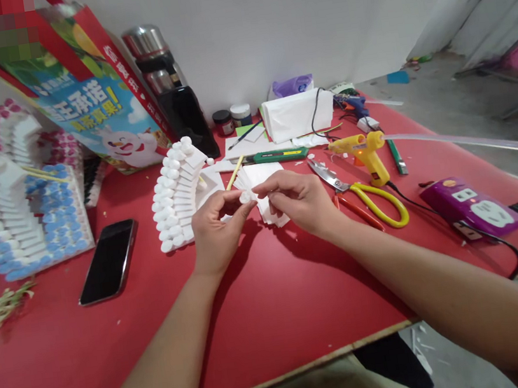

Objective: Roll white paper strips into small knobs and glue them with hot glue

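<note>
My left hand (216,229) and my right hand (295,198) meet above the red table (265,308). Both pinch a small white rounded piece (245,197) between their fingertips. Under my right hand lies a stack of white paper pieces (257,178). Just left of my left hand stands a white curved model (179,192) built of stacked strips with round white ends. A thin yellow stick (235,173) lies behind my hands.
A black phone (108,260) lies at the left, near a blue-tipped model (16,215) and a printed bag (91,95). Yellow-handled scissors (365,195), a yellow glue gun (365,152), a purple power strip (473,205), a green knife (277,155), a tissue pack (296,115) and flasks (166,78) surround them.
</note>
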Demonstrator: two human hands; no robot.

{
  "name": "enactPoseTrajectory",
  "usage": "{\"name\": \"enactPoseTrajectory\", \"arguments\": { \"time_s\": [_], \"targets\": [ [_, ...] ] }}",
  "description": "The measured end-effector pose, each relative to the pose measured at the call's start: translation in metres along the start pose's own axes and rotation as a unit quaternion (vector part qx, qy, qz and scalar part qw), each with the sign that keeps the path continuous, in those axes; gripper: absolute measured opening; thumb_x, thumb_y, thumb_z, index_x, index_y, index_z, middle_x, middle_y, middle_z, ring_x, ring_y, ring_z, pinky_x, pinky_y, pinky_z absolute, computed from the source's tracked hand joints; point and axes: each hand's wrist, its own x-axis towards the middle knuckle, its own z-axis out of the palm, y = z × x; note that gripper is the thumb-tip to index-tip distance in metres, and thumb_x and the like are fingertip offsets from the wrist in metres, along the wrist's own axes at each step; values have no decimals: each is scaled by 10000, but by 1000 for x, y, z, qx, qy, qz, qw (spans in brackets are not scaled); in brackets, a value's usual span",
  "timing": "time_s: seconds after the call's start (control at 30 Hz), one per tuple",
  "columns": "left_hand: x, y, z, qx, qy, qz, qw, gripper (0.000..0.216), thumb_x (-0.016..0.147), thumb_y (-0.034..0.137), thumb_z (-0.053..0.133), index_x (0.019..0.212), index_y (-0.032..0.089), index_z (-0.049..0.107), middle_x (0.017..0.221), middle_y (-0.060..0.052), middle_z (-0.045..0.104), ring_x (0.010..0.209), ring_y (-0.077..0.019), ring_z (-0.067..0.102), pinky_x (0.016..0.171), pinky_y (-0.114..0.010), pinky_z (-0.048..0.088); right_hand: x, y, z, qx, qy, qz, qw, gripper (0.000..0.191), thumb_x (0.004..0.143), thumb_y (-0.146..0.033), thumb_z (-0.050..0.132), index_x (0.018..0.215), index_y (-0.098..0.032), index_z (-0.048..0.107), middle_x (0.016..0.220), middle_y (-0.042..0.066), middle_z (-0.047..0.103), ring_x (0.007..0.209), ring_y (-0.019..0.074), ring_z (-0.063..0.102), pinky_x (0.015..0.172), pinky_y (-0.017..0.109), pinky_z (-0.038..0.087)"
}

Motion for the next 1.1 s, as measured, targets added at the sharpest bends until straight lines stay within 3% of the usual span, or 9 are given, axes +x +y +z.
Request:
{"name": "enactPoseTrajectory", "arguments": {
  "time_s": [0.1,0.2,0.4,0.53,0.73,0.8,0.9,1.0,1.1],
  "targets": [
    [0,1,0,-7,-16,10,1000,140,812,291,818,943,241,811,904,-32,760,781,-163,644,776,-273,494,1,-2,1,57,-16,76,995,286,791,-116,552,951,-160,785,870,23,650,543,87,624,513,251,539],
    [0,3,1,-3,-26,24,999,147,822,277,808,966,251,822,937,-38,767,824,-176,651,791,-277,493,0,0,2,83,-25,71,994,277,779,-115,556,933,-162,782,876,23,643,538,87,629,487,239,537],
    [-1,7,1,-12,-22,0,1000,114,777,271,838,889,253,829,845,-23,753,747,-173,623,742,-275,486,-2,7,2,6,-19,-23,1000,322,792,-73,531,926,-186,801,952,38,657,568,76,618,528,241,549],
    [-1,2,1,-5,-43,-11,999,86,795,285,822,864,235,809,781,-10,725,711,-160,616,710,-265,487,-2,10,1,-97,-8,-93,991,373,792,-31,513,948,-195,809,942,53,696,728,128,670,628,265,550],
    [2,-7,1,-42,-57,-112,991,203,832,375,786,935,200,780,812,-30,729,702,-155,631,649,-263,518,-2,0,-3,-140,2,-170,976,322,828,-55,528,977,-184,783,967,80,711,825,168,677,706,314,558],
    [2,-7,2,-47,-51,-122,990,213,813,375,803,919,193,769,803,-27,717,683,-149,624,644,-265,528,1,-5,-5,-112,13,-119,986,270,815,-83,565,979,-173,760,952,73,710,764,157,663,647,302,550],
    [1,-7,2,-27,-45,-93,994,214,809,374,807,911,194,754,807,-20,700,691,-145,625,657,-264,532,5,-7,-7,4,0,57,998,209,761,-134,656,961,-164,712,902,49,714,639,132,643,561,283,542],
    [0,-5,2,16,-44,-47,998,184,834,358,785,912,196,746,798,-10,674,678,-140,623,650,-260,517,8,-3,-8,143,-21,192,971,231,715,-158,736,942,-155,690,864,44,721,616,128,651,543,269,534],
    [0,-3,2,53,-40,-7,998,153,852,335,769,896,193,731,782,0,655,657,-130,611,659,-260,501,8,4,-8,219,-35,235,946,278,692,-173,809,945,-155,697,810,37,717,622,132,659,517,245,492]
  ]
}}
